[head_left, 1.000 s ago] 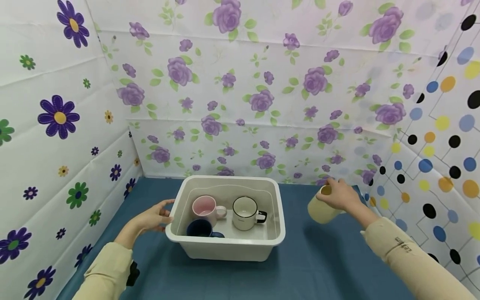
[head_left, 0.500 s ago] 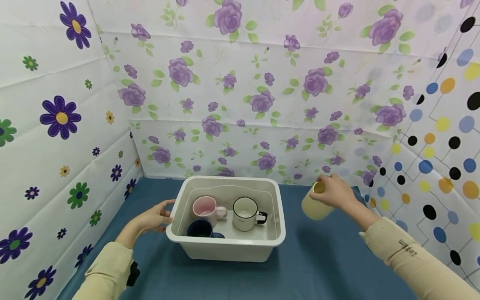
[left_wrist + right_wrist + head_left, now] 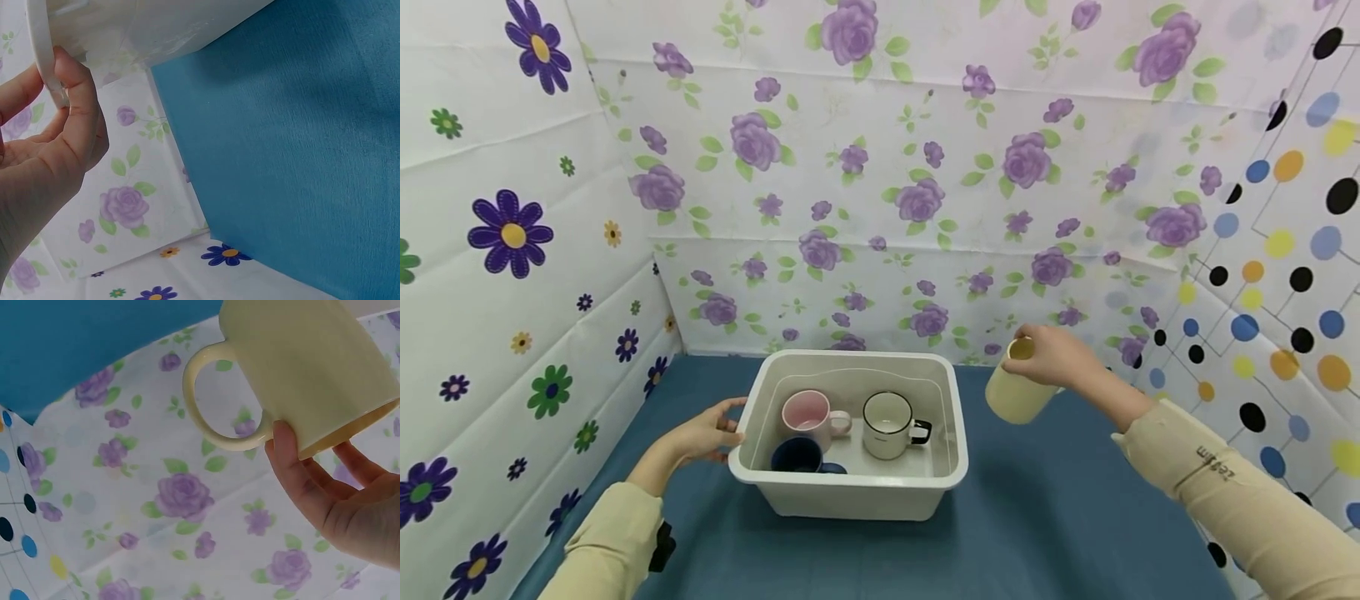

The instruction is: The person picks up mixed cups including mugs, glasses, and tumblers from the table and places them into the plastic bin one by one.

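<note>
My right hand (image 3: 1054, 364) holds a pale yellow mug (image 3: 1017, 393) by its rim, in the air to the right of a white plastic bin (image 3: 857, 502). The mug is tilted; in the right wrist view its handle (image 3: 192, 403) sticks out free, and the fingers (image 3: 287, 447) pinch the rim. My left hand (image 3: 696, 437) grips the bin's left rim, thumb and fingers on either side of it in the left wrist view. Inside the bin stand a pink mug (image 3: 808, 414), a dark blue mug (image 3: 796, 456) partly behind the front rim, and a white mug (image 3: 886, 437) with a black-and-white handle.
The bin stands on a blue tabletop (image 3: 1015, 517). A wall sheet with purple roses (image 3: 917, 200) rises behind it. Flowered sheeting (image 3: 512, 333) hangs at the left and dotted sheeting (image 3: 1285, 292) at the right.
My right hand has carried the yellow mug leftward and a little upward, nearer the bin. The left hand has stayed on the rim, and the bin and its mugs have not moved.
</note>
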`<state>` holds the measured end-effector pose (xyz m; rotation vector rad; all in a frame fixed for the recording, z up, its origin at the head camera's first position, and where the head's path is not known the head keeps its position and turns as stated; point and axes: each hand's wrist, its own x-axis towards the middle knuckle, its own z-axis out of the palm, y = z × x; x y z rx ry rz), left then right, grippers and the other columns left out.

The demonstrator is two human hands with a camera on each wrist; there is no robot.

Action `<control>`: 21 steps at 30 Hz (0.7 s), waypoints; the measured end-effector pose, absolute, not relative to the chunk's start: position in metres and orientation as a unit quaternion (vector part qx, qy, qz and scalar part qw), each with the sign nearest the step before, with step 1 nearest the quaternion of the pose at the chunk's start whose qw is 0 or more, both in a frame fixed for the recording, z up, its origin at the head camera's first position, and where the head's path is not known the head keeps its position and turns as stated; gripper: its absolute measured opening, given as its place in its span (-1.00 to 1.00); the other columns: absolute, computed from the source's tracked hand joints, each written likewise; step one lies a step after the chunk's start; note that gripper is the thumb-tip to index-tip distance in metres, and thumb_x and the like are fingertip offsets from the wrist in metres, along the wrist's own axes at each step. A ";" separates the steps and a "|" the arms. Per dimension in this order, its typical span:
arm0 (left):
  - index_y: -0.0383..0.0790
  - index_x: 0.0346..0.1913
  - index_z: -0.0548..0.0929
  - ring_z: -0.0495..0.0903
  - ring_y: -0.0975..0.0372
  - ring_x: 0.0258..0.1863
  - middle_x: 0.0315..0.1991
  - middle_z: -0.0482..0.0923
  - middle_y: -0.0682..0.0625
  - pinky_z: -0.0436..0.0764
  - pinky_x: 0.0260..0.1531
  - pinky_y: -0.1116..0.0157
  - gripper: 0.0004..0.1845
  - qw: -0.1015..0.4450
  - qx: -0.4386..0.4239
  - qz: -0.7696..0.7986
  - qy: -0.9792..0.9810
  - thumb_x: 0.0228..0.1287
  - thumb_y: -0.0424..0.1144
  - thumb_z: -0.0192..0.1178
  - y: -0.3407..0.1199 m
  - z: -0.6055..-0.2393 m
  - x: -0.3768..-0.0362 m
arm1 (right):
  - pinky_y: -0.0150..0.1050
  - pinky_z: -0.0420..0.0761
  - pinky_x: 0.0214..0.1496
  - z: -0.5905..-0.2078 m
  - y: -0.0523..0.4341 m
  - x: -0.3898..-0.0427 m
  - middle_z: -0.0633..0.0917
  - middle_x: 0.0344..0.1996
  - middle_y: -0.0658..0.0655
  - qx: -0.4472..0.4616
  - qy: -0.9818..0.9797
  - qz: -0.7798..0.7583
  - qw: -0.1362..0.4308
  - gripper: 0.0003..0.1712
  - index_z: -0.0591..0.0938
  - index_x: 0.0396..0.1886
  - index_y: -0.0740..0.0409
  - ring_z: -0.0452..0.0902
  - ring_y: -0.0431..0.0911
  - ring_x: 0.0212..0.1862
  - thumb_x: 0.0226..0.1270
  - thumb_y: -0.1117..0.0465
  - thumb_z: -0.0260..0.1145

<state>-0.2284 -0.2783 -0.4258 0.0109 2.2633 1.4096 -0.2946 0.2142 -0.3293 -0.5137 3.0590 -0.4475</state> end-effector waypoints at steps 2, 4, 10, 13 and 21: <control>-0.39 0.45 -0.19 0.56 0.12 -0.13 -0.05 0.45 -0.33 0.61 -0.26 0.14 -0.27 0.234 0.007 0.514 0.825 0.37 -0.45 -0.02 -0.279 -0.426 -0.228 | -0.05 0.56 -0.27 -0.323 0.208 -0.295 0.64 -0.11 0.34 -0.167 0.976 -0.136 0.003 -0.38 0.53 0.08 0.33 0.57 0.10 -0.22 0.17 -0.05 0.27; -0.40 0.45 -0.19 0.56 0.11 -0.13 -0.05 0.45 -0.33 0.61 -0.26 0.13 -0.27 0.232 0.008 0.515 0.825 0.37 -0.45 -0.03 -0.279 -0.426 -0.227 | -0.08 0.55 -0.30 -0.318 0.203 -0.296 0.64 -0.10 0.34 -0.171 0.977 -0.127 -0.001 -0.39 0.53 0.07 0.31 0.57 0.08 -0.23 0.17 -0.05 0.26; -0.39 0.45 -0.19 0.56 0.12 -0.15 -0.06 0.44 -0.32 0.60 -0.27 0.15 -0.27 0.234 0.002 0.513 0.826 0.37 -0.45 -0.02 -0.280 -0.426 -0.227 | -0.16 0.51 -0.37 -0.304 0.187 -0.293 0.62 -0.10 0.32 -0.185 0.977 -0.104 0.002 -0.39 0.54 0.08 0.28 0.54 0.03 -0.29 0.15 -0.05 0.27; -0.38 0.45 -0.20 0.57 0.13 -0.18 -0.06 0.45 -0.32 0.60 -0.29 0.16 -0.26 0.236 0.002 0.513 0.825 0.37 -0.45 -0.02 -0.280 -0.426 -0.227 | -0.19 0.49 -0.39 -0.300 0.178 -0.291 0.61 -0.14 0.31 -0.197 0.975 -0.099 -0.001 -0.40 0.54 0.06 0.27 0.51 0.02 -0.31 0.14 -0.06 0.29; -0.36 0.45 -0.20 0.55 0.14 -0.20 -0.09 0.45 -0.29 0.59 -0.30 0.16 -0.27 0.237 0.005 0.518 0.822 0.38 -0.45 -0.03 -0.280 -0.426 -0.228 | -0.21 0.45 -0.42 -0.301 0.155 -0.290 0.58 -0.13 0.32 -0.220 0.973 -0.074 0.006 -0.39 0.53 0.09 0.21 0.48 0.02 -0.33 0.15 -0.09 0.26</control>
